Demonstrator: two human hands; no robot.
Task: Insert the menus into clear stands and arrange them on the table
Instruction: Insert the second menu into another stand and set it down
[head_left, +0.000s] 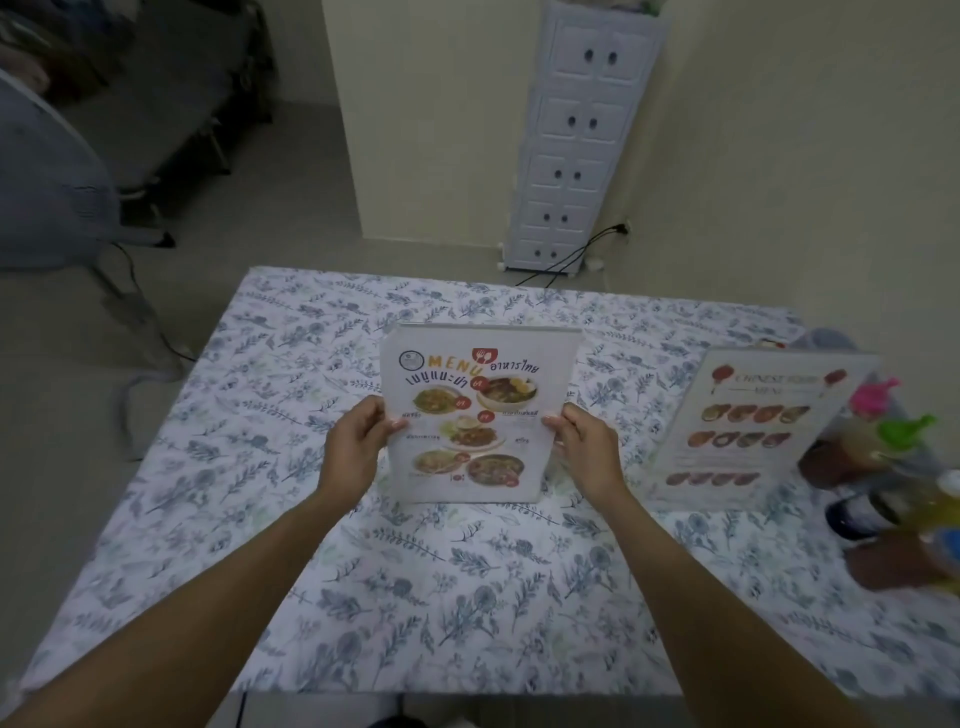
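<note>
At the bench (260, 467) centre, my left hand (356, 441) and right hand (584, 447) fingers grip the upright Thai menu stand (475, 410); the Chinese menu stand (748, 426) stands at three o'clock.

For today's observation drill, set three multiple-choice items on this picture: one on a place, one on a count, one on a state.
1. Where does the Chinese food menu stand sit?
A. right of the Thai menu stand
B. left of it
C. on the floor

2. How many menu stands are on the table?
A. one
B. two
C. four

3. How is the Thai menu stand held?
A. flat, one hand
B. not held
C. upright, both hands

Answers: 1 A, it stands by the bottles. 2 B, two show. 3 C, left hand and right hand grip its side edges.
</note>
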